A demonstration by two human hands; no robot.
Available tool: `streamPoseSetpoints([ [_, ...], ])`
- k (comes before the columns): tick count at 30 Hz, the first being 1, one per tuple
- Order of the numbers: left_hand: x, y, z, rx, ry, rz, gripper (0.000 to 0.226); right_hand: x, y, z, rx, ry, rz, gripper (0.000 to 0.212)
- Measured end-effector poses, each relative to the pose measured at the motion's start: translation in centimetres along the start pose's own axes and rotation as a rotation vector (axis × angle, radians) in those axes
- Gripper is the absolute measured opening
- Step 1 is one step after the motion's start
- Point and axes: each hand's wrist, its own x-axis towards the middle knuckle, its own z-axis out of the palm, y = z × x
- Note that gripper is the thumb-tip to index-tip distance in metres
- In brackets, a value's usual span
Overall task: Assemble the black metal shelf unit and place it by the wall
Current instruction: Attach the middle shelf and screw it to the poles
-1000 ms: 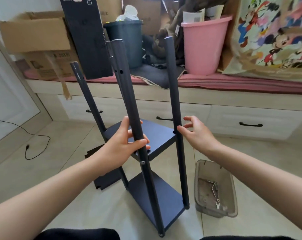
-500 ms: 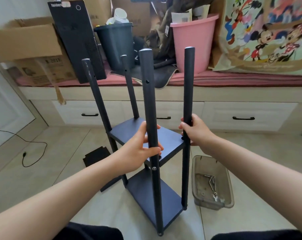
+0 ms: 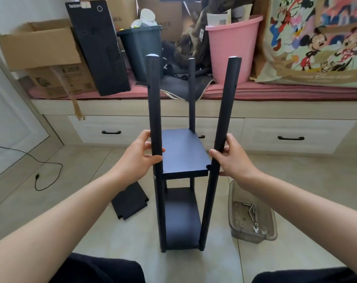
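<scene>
The black metal shelf unit [image 3: 183,154] stands upright on the tiled floor in front of me, with two shelf boards fitted and tall posts rising above them. My left hand [image 3: 138,158] grips the near left post [image 3: 154,103] at the height of the upper board. My right hand [image 3: 232,158] grips the near right post [image 3: 226,111], which leans outward at its top. One far post [image 3: 192,94] shows behind the upper board; the other far post is hidden. A loose black shelf board [image 3: 129,201] lies on the floor to the left.
A clear plastic tray [image 3: 235,203] with screws and a small wrench sits on the floor at the right. Behind runs a window bench with drawers [image 3: 292,135], loaded with a cardboard box [image 3: 40,45], a dark bin [image 3: 140,52] and a pink bucket [image 3: 230,48]. A black cable [image 3: 42,170] lies left.
The shelf unit has turned to face me squarely, its near posts now side by side. My right hand went from open beside the right post to gripping it.
</scene>
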Motion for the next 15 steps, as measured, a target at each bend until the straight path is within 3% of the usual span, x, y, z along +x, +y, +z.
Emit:
streamPoseSetpoints([
  [10,-0.2,-1.8,0.0,0.212,0.107,-0.056,0.048,-1.3,-0.3,0.4,-0.045,-0.121,-0.005,0.009],
  [15,-1.1,-3.0,-0.5,0.315,0.188,-0.037,0.048,-0.9,-1.8,-0.7,-0.086,-0.083,-0.211,0.020],
])
